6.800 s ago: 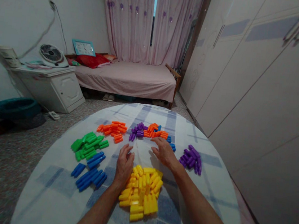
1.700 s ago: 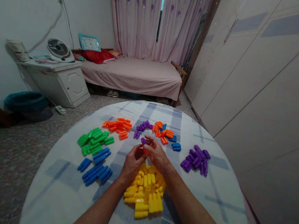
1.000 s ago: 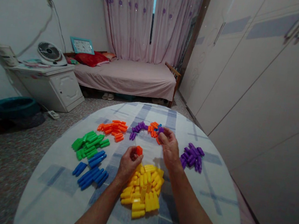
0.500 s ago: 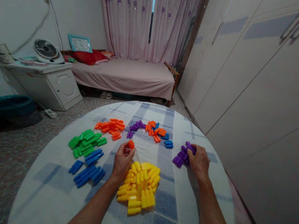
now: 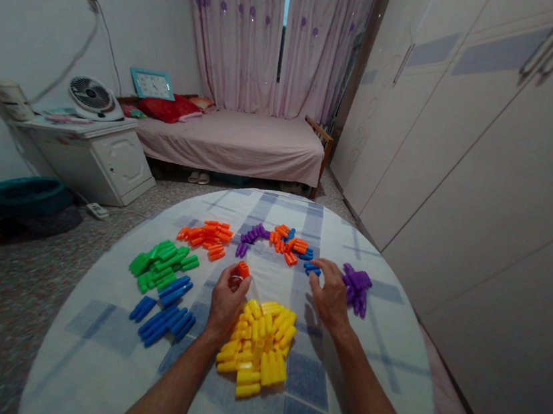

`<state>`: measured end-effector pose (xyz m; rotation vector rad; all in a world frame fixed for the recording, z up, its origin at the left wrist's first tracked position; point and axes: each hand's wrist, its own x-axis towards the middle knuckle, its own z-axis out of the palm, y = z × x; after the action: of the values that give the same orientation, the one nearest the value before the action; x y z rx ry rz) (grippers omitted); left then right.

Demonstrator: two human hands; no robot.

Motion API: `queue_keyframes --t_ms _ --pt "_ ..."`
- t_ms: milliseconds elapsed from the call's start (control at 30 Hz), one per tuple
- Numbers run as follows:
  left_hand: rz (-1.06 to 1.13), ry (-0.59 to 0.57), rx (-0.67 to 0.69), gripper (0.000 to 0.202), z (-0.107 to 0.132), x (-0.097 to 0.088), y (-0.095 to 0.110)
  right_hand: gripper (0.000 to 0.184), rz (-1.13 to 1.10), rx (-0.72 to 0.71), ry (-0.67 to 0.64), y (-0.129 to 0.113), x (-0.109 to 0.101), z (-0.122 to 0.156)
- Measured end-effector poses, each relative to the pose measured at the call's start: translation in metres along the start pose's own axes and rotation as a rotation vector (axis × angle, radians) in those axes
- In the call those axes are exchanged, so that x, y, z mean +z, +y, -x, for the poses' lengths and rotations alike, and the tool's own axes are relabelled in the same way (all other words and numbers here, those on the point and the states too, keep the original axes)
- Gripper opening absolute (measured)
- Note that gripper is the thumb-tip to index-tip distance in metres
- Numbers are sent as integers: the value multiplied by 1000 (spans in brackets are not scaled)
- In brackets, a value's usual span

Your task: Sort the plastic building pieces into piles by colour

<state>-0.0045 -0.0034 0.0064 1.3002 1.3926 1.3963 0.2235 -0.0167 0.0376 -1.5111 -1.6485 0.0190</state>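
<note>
My left hand (image 5: 228,300) is closed around an orange plastic toy block (image 5: 243,269), whose top shows above the fingers. My right hand (image 5: 331,294) has its thumb and forefinger apart beside a small blue block (image 5: 311,268); whether they touch it I cannot tell. Just right of that hand lies a purple block pile (image 5: 357,285). A large yellow block heap (image 5: 259,346) sits between my forearms. Beyond my hands is a curved row of purple blocks (image 5: 254,234) next to a cluster of orange blocks (image 5: 282,240) mixed with blue ones.
Left on the round table (image 5: 79,371) lie green blocks (image 5: 161,263), blue blocks (image 5: 166,321) and orange blocks (image 5: 207,233). Farther off are a bed (image 5: 239,138), a white cabinet (image 5: 125,165) with a fan (image 5: 91,95), and a bin (image 5: 25,200). A wardrobe (image 5: 484,192) stands at right.
My right hand has left the purple pile and moved left to the small blue block, its fingers now apart. The purple pile lies spread differently. My left hand still holds the orange block.
</note>
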Motion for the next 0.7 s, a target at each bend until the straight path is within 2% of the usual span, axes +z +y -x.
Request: queue_keyframes --t_ms 133,233,400,533,600,700 --pt "-67 53 29 44 4 -5 2 24 -185 34 -195 -10 30 13" --pt "-112 83 62 43 5 -13 9 21 -222 93 -217 -3 41 22" --pt "-170 101 86 45 7 -25 44 19 -242 93 -205 6 45 25" --pt "-235 34 119 44 9 -32 75 20 -240 92 -211 6 44 24" --pt "-305 -2 189 41 1 -37 81 20 -244 87 -215 6 44 24" --pt "-527 22 321 38 -27 -47 76 20 -251 71 -222 6 43 24"
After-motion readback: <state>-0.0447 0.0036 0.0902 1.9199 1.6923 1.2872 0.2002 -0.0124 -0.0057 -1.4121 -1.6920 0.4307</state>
